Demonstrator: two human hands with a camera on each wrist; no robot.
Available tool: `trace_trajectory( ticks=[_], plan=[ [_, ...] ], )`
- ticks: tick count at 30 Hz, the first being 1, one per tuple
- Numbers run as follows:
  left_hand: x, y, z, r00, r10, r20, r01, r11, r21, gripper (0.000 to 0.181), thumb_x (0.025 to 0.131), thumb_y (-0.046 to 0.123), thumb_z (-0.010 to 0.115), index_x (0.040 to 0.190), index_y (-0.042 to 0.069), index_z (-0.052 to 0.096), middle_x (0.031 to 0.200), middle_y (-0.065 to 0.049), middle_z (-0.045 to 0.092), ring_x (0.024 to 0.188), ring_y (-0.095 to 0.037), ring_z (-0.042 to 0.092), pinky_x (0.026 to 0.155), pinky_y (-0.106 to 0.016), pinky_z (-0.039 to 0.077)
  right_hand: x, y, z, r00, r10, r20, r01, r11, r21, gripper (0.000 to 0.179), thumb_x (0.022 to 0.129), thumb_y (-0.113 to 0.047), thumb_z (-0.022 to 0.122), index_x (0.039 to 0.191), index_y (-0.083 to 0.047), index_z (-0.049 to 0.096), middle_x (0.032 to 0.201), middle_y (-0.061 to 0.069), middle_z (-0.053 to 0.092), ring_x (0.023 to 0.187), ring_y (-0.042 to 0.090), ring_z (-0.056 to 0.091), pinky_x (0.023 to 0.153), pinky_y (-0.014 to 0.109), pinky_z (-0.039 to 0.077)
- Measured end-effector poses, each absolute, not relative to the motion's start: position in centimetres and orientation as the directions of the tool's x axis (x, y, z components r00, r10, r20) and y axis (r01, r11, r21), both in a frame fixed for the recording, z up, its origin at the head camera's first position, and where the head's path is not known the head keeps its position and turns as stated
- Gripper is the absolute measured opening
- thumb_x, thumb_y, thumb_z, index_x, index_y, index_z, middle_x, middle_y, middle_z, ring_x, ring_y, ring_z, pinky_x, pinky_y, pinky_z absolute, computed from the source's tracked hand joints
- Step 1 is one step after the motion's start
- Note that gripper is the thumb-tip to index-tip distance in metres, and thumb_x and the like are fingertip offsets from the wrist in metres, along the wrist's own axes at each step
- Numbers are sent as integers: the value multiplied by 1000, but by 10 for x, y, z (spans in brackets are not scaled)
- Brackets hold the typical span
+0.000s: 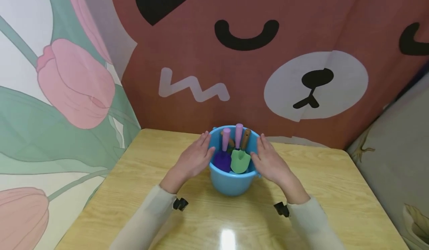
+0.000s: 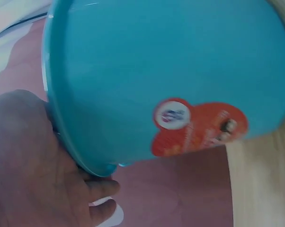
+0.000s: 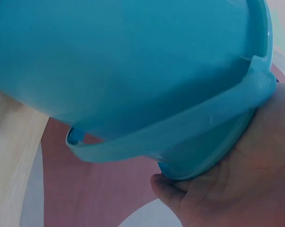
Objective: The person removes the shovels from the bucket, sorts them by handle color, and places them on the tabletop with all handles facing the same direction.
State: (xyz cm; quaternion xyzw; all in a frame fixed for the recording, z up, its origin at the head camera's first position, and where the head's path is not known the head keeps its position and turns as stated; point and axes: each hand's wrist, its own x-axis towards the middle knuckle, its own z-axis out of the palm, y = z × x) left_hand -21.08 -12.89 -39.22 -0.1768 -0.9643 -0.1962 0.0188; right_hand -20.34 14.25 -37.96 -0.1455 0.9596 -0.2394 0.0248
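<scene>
A light blue bucket (image 1: 232, 185) stands upright on the table, holding several toy garden tools. Among these are a purple scoop (image 1: 222, 161), a green shovel (image 1: 240, 163), lilac handles (image 1: 239, 131) and a brown handle (image 1: 246, 136); which handle belongs to which blade is partly hidden. My left hand (image 1: 191, 157) touches the bucket's left rim with fingers fairly straight. On the opposite side my right hand (image 1: 273, 164) rests against the rim, fingers likewise extended. A red sticker (image 2: 199, 127) shows on the bucket's wall in the left wrist view, and its handle (image 3: 175, 125) hangs down in the right.
The wooden table (image 1: 140, 190) carries the bucket near its back edge. Behind rises a brown cloth (image 1: 187, 112) printed with a bear face. A tulip-patterned cloth (image 1: 77, 82) hangs on the left, and a grey one (image 1: 395, 142) on the right.
</scene>
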Motion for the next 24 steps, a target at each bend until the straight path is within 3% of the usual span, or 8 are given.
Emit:
trace_trajectory(
  ticks=[6, 11, 17, 24],
  plan=[
    [-214, -122, -390, -951, 295, 93, 306, 854, 422, 66, 110, 43, 26, 161, 1, 20, 167, -16, 20, 156, -30, 14, 124, -47, 22, -208, 155, -375, -946, -322, 27, -291, 815, -502, 65, 109, -30, 38, 156, 11, 20, 166, 28, 12, 152, 48, 14, 119, 64, 18],
    [-218, -120, -391, -951, 291, 105, 308, 859, 410, 64, 110, 39, 28, 162, 4, 18, 169, -14, 14, 157, -28, 8, 125, -47, 20, -218, 164, -364, -946, -316, 75, -306, 792, -529, 60, 107, -26, 48, 154, 8, 32, 161, 29, 28, 147, 49, 27, 114, 67, 29],
    [-217, -119, -391, -952, 291, 91, 302, 858, 415, 62, 110, 37, 28, 162, 4, 17, 170, -13, 8, 157, -25, 3, 125, -46, 17, -228, 173, -353, -948, -277, 156, -307, 671, -675, 54, 105, -26, 55, 152, -3, 43, 154, 22, 45, 137, 46, 46, 104, 63, 45],
    [-216, -119, -389, -953, 292, 85, 301, 872, 386, 64, 109, 37, 27, 161, 2, 17, 170, -14, 8, 157, -26, 4, 125, -44, 17, -237, 164, -341, -944, -305, 125, -276, 527, -804, 50, 103, -26, 59, 149, -10, 49, 148, 15, 54, 135, 37, 52, 108, 56, 45]
  ],
)
